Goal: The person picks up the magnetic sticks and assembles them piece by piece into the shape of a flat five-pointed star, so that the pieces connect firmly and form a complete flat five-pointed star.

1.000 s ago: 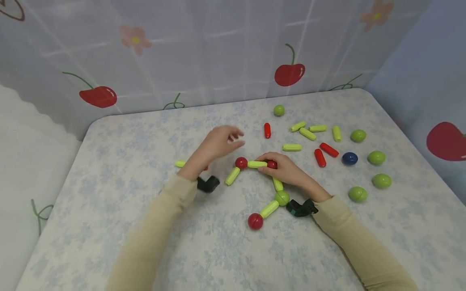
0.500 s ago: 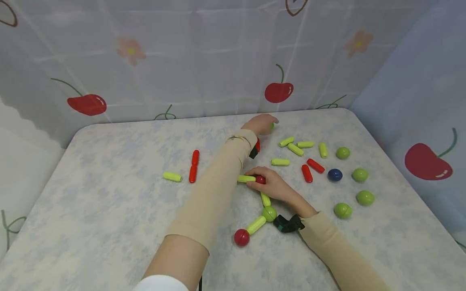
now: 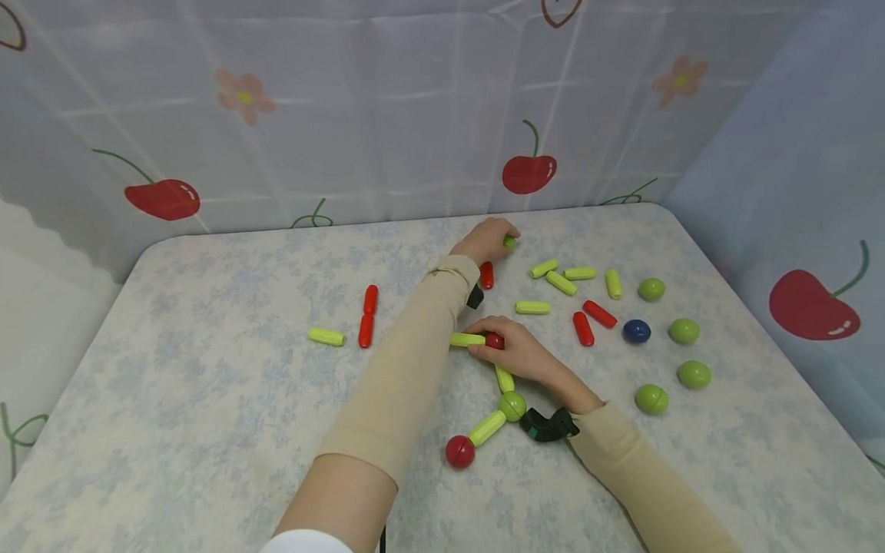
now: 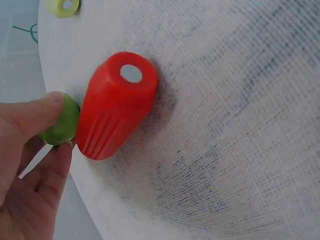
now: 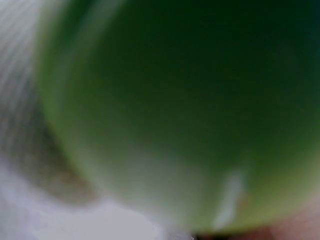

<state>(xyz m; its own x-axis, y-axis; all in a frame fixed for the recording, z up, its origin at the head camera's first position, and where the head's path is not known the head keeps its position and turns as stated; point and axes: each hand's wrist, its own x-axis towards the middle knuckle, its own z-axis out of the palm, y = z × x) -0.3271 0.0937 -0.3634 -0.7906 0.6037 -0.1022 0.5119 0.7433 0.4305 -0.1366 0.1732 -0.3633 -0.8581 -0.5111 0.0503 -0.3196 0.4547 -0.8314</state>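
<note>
My left hand (image 3: pixel 486 240) reaches to the far edge of the table and pinches a green ball (image 4: pixel 62 122) between thumb and fingers. Right beside it in the left wrist view lies a red rod (image 4: pixel 117 107) with a pale disc in its end. With fingertips and thumb my right hand (image 3: pixel 522 352) holds a red ball (image 3: pixel 494 340) in a chain of rods and balls. A yellow-green rod (image 3: pixel 467 339) runs left from that ball, its far end hidden behind my left sleeve. Nearer me follow another green ball (image 3: pixel 512 406), which fills the right wrist view blurred, and a red end ball (image 3: pixel 459 452).
Several loose yellow-green rods (image 3: pixel 532 308) and two red rods (image 3: pixel 583 329) lie at the right. Past them are a blue ball (image 3: pixel 636 332) and several green balls (image 3: pixel 694 375). Left of my sleeve lie red rods (image 3: pixel 366 331) end to end and a yellow-green rod (image 3: pixel 327 336).
My left hand has swung from the left of the chain to the far green ball, taken hold of it and drawn slightly back left. The right hand keeps its hold; the head view has shifted.
</note>
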